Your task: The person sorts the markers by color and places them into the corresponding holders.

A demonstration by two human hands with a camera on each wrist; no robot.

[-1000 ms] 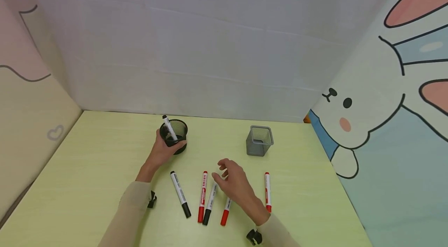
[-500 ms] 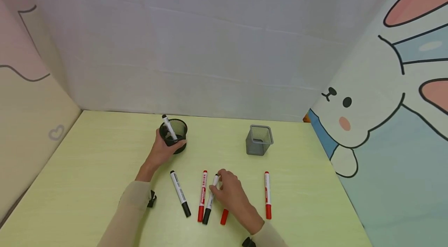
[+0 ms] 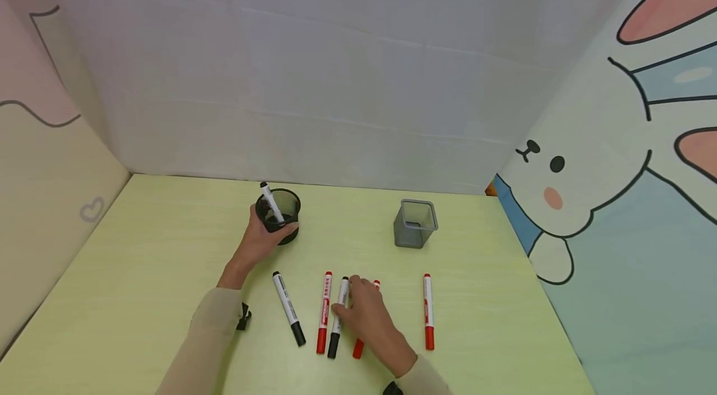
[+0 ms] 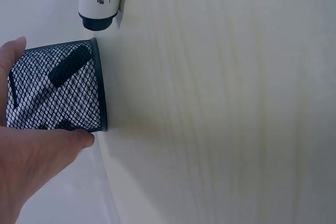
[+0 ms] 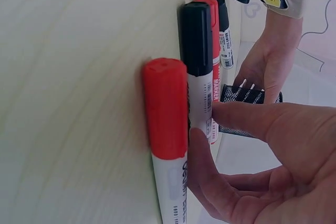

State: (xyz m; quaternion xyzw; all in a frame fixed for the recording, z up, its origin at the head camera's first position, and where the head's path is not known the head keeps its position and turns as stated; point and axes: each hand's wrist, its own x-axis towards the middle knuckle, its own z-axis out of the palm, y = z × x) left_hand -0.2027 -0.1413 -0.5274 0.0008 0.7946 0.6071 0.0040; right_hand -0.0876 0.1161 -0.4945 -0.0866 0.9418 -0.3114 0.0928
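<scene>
My left hand grips a black mesh pen cup from its near left side. A white marker with a black end leans inside this cup; its black cap shows through the mesh in the left wrist view. At the front middle my right hand pinches a black-capped marker between thumb and fingers, the marker lying along the table. Just right of it, a red-capped marker lies partly under the hand. Close on the left is another red-capped marker.
Farther left lies a second black-capped marker, and a third red-capped one lies at the right. A grey square mesh pen holder stands at the back right. A white wall closes off the far table edge.
My right hand has come down and left onto the black-capped marker, whose angle has turned slightly straighter. The left hand and the pen cup stay in place.
</scene>
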